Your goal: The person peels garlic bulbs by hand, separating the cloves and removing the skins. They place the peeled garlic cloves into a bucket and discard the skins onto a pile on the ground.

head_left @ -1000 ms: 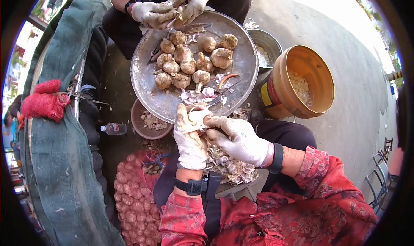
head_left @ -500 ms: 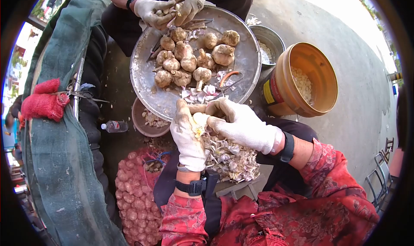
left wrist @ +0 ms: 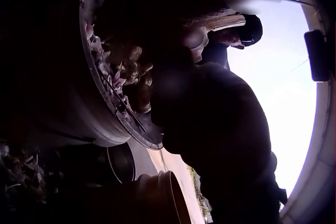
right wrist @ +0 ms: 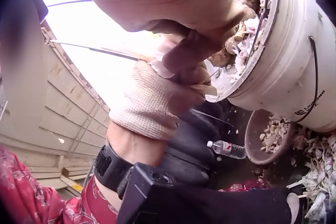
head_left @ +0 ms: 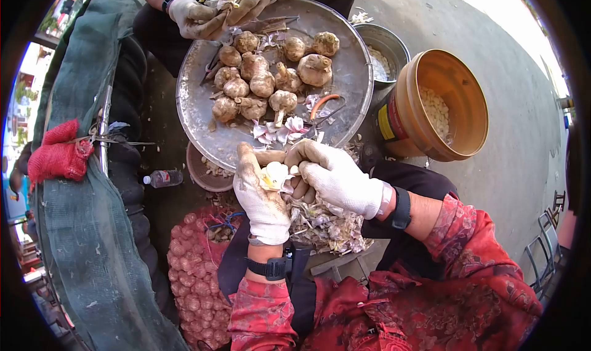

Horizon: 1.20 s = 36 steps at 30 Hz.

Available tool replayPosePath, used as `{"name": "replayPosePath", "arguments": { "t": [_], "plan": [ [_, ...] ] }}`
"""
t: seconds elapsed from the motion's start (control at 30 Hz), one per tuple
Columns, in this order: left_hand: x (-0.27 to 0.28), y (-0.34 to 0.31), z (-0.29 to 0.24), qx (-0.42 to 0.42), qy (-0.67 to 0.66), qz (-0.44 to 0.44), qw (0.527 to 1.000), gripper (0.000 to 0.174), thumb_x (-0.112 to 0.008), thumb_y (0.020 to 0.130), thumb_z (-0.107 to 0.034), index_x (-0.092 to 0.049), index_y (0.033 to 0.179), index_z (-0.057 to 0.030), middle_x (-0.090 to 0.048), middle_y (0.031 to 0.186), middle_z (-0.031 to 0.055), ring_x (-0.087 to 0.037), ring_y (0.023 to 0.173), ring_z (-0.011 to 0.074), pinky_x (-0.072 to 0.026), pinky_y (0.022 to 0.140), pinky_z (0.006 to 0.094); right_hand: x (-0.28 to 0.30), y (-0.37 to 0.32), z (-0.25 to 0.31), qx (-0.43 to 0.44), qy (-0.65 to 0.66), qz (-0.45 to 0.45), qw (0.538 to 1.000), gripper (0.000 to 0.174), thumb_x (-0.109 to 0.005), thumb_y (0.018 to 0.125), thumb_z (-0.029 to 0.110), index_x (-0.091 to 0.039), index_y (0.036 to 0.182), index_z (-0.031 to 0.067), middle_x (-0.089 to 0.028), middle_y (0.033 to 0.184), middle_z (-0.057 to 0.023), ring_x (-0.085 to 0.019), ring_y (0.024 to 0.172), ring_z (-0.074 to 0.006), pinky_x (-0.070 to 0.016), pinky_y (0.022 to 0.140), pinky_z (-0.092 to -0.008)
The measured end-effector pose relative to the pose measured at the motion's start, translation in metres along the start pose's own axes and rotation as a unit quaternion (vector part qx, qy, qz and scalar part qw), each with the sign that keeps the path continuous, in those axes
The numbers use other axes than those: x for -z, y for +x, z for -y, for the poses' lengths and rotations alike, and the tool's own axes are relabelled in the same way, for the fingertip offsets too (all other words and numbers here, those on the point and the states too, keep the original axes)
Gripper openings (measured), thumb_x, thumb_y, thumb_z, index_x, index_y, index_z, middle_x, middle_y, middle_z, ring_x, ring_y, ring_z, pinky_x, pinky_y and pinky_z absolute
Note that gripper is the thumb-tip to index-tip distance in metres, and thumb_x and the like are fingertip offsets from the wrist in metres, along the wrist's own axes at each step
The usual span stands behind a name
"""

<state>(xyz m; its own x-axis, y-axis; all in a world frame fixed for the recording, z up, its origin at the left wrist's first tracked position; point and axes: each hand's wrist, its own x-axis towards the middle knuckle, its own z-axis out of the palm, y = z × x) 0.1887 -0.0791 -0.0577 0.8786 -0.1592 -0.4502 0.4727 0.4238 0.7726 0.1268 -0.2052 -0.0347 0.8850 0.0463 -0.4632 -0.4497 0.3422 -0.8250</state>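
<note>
My gloved left hand (head_left: pixel 261 206) holds a partly peeled garlic bulb (head_left: pixel 274 176), its pale cloves facing up. Right beside it, my gloved right hand (head_left: pixel 345 183) has its fingers curled, pinching a small garlic clove (head_left: pixel 293 170) at the bulb's edge. Both hands are over the near rim of a round metal tray (head_left: pixel 200 129). Unpeeled garlic bulbs (head_left: pixel 252 65) lie on that tray, with purple-white skins (head_left: pixel 286 131) and orange-handled scissors (head_left: pixel 324 103) nearer me. In the right wrist view, fingers hide most of the bulb; the left wrist view is very dark.
Across the tray another person's gloved hands (head_left: pixel 206 19) hold garlic. To the right stand an orange-brown bucket (head_left: pixel 452 105) of cloves and a metal pail (head_left: pixel 400 49). A pink bowl (head_left: pixel 196 169), bottle (head_left: pixel 163 179) and net sack (head_left: pixel 197 283) are left; peelings (head_left: pixel 332 228) lie below my hands.
My right hand has drawn slightly away from the bulb, and more pale cloves show in my left hand. The other person's hands have shifted left, with opened garlic showing. The view has moved slightly.
</note>
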Motion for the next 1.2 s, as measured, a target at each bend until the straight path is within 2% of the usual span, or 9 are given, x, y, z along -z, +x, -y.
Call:
{"name": "replayPosePath", "arguments": {
  "t": [0.1,0.13,0.23,0.43,0.53,0.7,0.87,0.93,1.2],
  "plan": [
    [0.001,-0.003,-0.007,-0.028,0.015,0.021,0.999,0.037,-0.052,0.096,-0.036,-0.06,0.089,-0.0007,-0.062,0.077,0.0069,-0.062,0.064,0.0148,-0.0513,0.055,0.0252,0.008,0.004,-0.003,0.001,0.167,0.072,0.983,0.018,-0.041,0.096,0.011,-0.051,0.107,0.0024,-0.059,0.089,-0.0064,-0.062,0.076,-0.0133,-0.0519,0.067,-0.0264],
    [-0.002,-0.004,-0.009,-0.024,0.031,0.015,0.999,0.037,-0.053,0.096,-0.036,-0.06,0.089,-0.0007,-0.062,0.077,0.0066,-0.061,0.064,0.0143,-0.0507,0.055,0.0247,0.007,0.004,-0.001,-0.014,0.13,0.057,0.99,0.02,-0.045,0.097,0.018,-0.05,0.108,0.0018,-0.059,0.092,-0.0075,-0.063,0.077,-0.0144,-0.0522,0.068,-0.0274],
    [0.0,-0.001,-0.004,-0.035,0.06,0.008,0.998,0.036,-0.054,0.096,-0.036,-0.061,0.088,-0.0009,-0.063,0.076,0.0064,-0.061,0.064,0.0133,-0.0497,0.055,0.0243,0.0,0.0,0.005,-0.011,0.063,0.022,0.998,0.013,-0.047,0.094,0.013,-0.049,0.102,0.0032,-0.061,0.084,-0.0062,-0.055,0.066,-0.0093,-0.047,0.059,-0.0232],
    [-0.002,-0.001,0.006,-0.124,0.156,0.015,0.98,0.037,-0.059,0.094,-0.037,-0.061,0.084,-0.0011,-0.063,0.072,0.0064,-0.058,0.059,0.0117,-0.0478,0.053,0.0243,0.008,0.006,-0.014,0.021,0.047,0.057,0.997,0.03,-0.059,0.09,0.023,-0.046,0.107,0.0019,-0.06,0.083,-0.0073,-0.058,0.067,-0.0094,-0.049,0.059,-0.0238],
    [-0.003,0.0,0.009,-0.144,0.157,0.003,0.977,0.038,-0.058,0.094,-0.037,-0.061,0.082,-0.0014,-0.061,0.069,0.0057,-0.057,0.055,0.0118,-0.0469,0.052,0.0245,0.009,0.006,-0.015,-0.018,0.013,0.056,0.998,0.036,-0.061,0.088,0.022,-0.047,0.114,0.0013,-0.053,0.094,-0.0013,-0.051,0.085,-0.0067,-0.0454,0.073,-0.0232],
    [-0.01,-0.004,0.006,-0.076,0.111,-0.05,0.99,0.038,-0.059,0.093,-0.037,-0.059,0.077,-0.0032,-0.058,0.063,0.0044,-0.054,0.052,0.0111,-0.0457,0.051,0.0247,0.003,0.007,-0.016,0.005,-0.028,0.032,0.999,0.03,-0.061,0.086,0.019,-0.048,0.108,0.0018,-0.05,0.09,-0.0012,-0.045,0.08,-0.0064,-0.0409,0.071,-0.023],
    [-0.004,0.003,0.009,-0.055,0.078,-0.067,0.993,0.04,-0.057,0.094,-0.039,-0.058,0.072,-0.0046,-0.058,0.062,0.0057,-0.055,0.051,0.0138,-0.046,0.047,0.0271,0.003,0.012,-0.024,0.068,-0.136,0.006,0.988,0.026,-0.059,0.085,0.018,-0.05,0.103,0.0021,-0.052,0.09,-0.0034,-0.048,0.084,-0.0093,-0.0432,0.075,-0.0271],
    [0.0,0.004,0.009,-0.035,0.074,-0.062,0.995,0.039,-0.056,0.094,-0.039,-0.059,0.076,-0.0037,-0.059,0.063,0.0074,-0.056,0.051,0.0155,-0.0457,0.045,0.0273,0.002,0.011,-0.026,0.116,-0.207,-0.025,0.971,0.04,-0.058,0.083,0.027,-0.05,0.109,-0.0027,-0.064,0.089,-0.0165,-0.063,0.081,-0.0226,-0.05,0.072,-0.0371],
    [0.008,0.009,0.01,0.03,-0.023,-0.057,0.998,0.039,-0.053,0.093,-0.041,-0.058,0.082,-0.0036,-0.06,0.065,0.0089,-0.057,0.052,0.0176,-0.0488,0.049,0.0295,-0.008,0.003,-0.009,0.067,-0.186,-0.03,0.98,0.043,-0.06,0.086,0.032,-0.051,0.109,-0.0024,-0.063,0.088,-0.0182,-0.063,0.08,-0.0259,-0.0493,0.071,-0.0373]
  ]
}}
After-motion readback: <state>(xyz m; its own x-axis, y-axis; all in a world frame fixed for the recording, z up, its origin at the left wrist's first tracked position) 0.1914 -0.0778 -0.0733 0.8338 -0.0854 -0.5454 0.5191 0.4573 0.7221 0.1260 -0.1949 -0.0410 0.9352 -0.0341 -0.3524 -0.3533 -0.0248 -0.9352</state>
